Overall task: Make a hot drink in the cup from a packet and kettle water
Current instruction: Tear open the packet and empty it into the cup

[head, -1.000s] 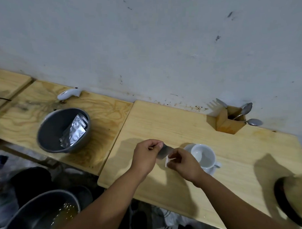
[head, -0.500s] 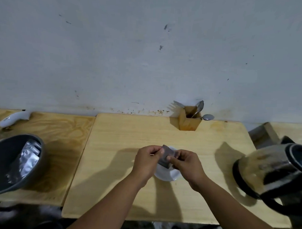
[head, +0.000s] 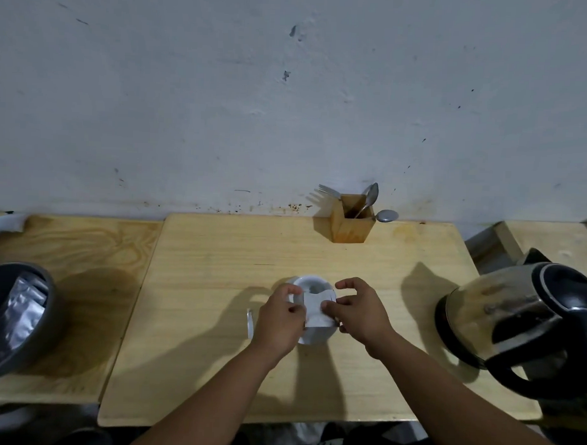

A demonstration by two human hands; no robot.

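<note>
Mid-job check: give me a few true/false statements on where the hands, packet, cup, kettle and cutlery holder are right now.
1. Both hands, left hand and right hand, hold the packet over the cup. True.
2. The kettle is being tilted over the cup. False: it stands untouched at the right.
3. The wooden holder stands by the wall with spoons in it. True.
4. The grey bowl is empty. False: foil packets lie inside.

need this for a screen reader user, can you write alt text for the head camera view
Two bare hands, left hand and right hand, hold a small white packet over a white cup on a light wooden table. A steel kettle stands at the right, a wooden cutlery holder by the wall, and a grey bowl of foil sachets at the left.
</note>
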